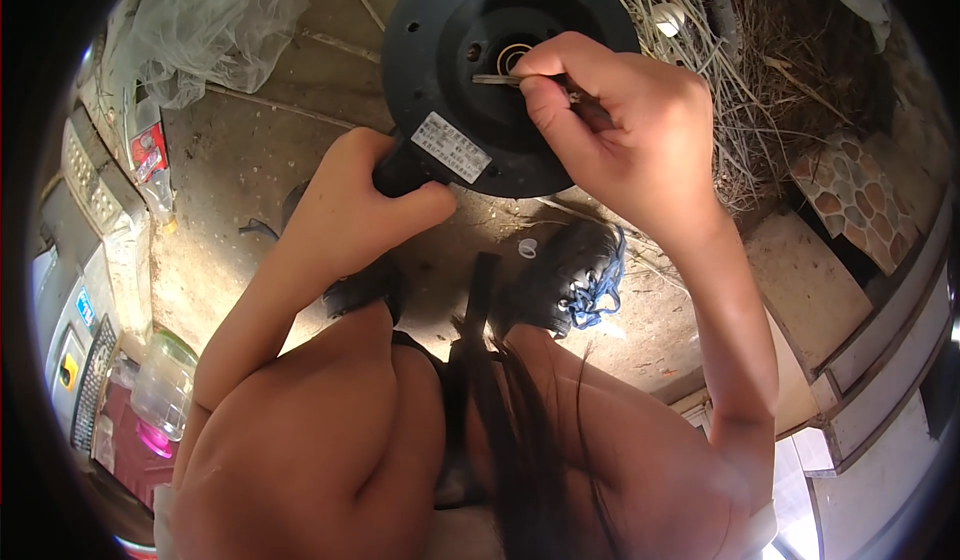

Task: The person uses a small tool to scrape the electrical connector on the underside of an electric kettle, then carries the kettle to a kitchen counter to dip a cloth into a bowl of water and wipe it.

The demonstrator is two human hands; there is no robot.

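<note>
A round black housing (425,65) with a stubby outlet at its lower left is held up in front of me. It has several small holes, a white printed label (450,147) and a brass-coloured ring (514,58) at its centre. My left hand (355,200) is closed round the outlet, thumb pointing right. My right hand (625,120) pinches a thin, pale metal strip (492,79) between thumb and forefinger. The strip lies across the recess just below the ring; I cannot tell its exact kind. The other fingers of that hand are curled in.
A crumpled clear plastic bag (215,25) lies at the upper left. Dry twigs (690,70) are heaped at the upper right, near a stone-patterned tile (858,200). A clear jar (165,380) stands at the left. Below the housing are my black shoes, one with blue laces (595,295).
</note>
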